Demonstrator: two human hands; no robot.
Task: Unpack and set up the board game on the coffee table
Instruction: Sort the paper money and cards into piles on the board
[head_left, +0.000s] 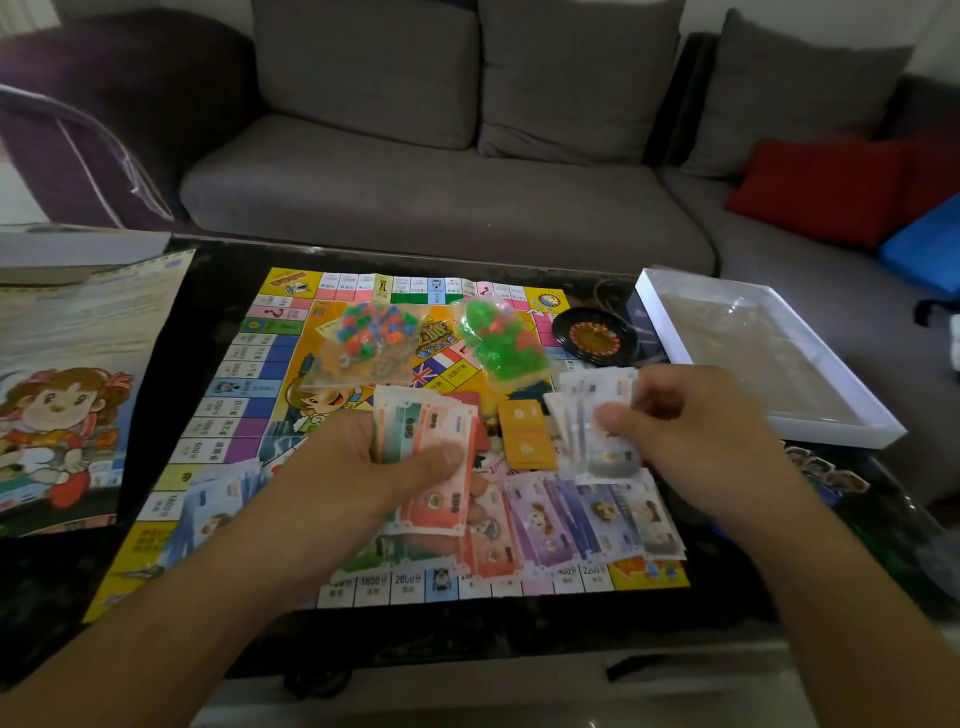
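While the game board (270, 374) lies unfolded flat across the dark coffee table (218, 260), both hands work above its near half. The left hand (363, 467) grips a thick fanned stack of play money (431, 431), thumb pressed on a red note on top, green and red notes showing. The right hand (691, 426) pinches a thinner sheaf of pale notes (592, 415), just at three o'clock from the stack. Between the two hands sits a small pile of orange cards (527, 434) on the board. Toward six o'clock, purple notes (587, 514) and red ones are spread on the board's near edge. Toward twelve o'clock lie two clear bags: one of mixed-colour pieces (371, 332), one of mostly green pieces (501, 338). At two o'clock a small black roulette wheel (595, 335) rests at the board's corner, and beyond it an open white box tray (862, 421). At nine o'clock lies the illustrated box lid (67, 384). A grey sofa (441, 192) stands behind.
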